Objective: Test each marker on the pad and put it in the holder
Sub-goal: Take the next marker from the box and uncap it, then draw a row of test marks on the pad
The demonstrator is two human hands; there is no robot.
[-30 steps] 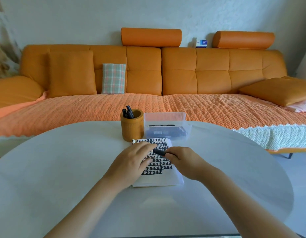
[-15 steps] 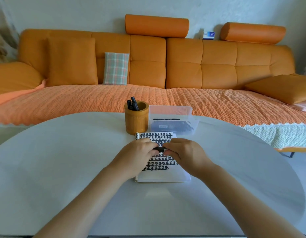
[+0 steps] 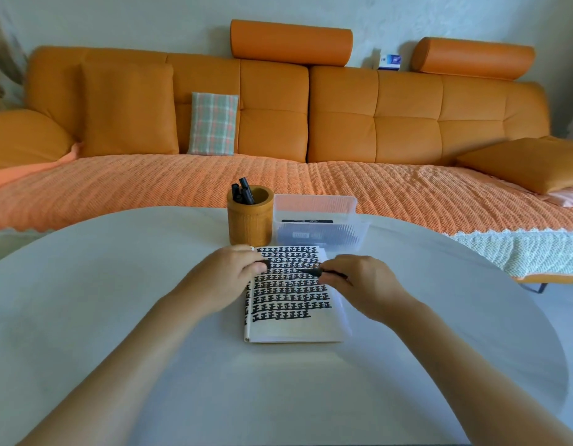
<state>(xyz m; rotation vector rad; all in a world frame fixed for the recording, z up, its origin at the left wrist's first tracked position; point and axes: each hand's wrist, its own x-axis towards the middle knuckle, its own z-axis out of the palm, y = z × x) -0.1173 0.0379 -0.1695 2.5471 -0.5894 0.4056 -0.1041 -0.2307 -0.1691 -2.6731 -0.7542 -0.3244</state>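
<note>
On the table (image 3: pixel 117 300) above the pad (image 3: pixel 294 329), right fingers (image 3: pixel 330 279) pinch the marker (image 3: pixel 310 271), left fingers (image 3: pixel 251 269) clamp its cap (image 3: pixel 264 263).

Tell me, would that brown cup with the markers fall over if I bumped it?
Probably not from a small bump: the holder looks short and wide, standing flat on the table. It seems thick wood, so likely fairly heavy. The markers lean and poke above the rim, so a hard knock up high might tip it.

Beyond the far edge of the white bench (image 3: pixel 117 300) stands an orange sofa (image 3: pixel 407 123) with a plaid cushion (image 3: pixel 213 123), two bolster headrests (image 3: pixel 291 43) and a small blue-and-white box (image 3: pixel 389 61) on its back.
</note>
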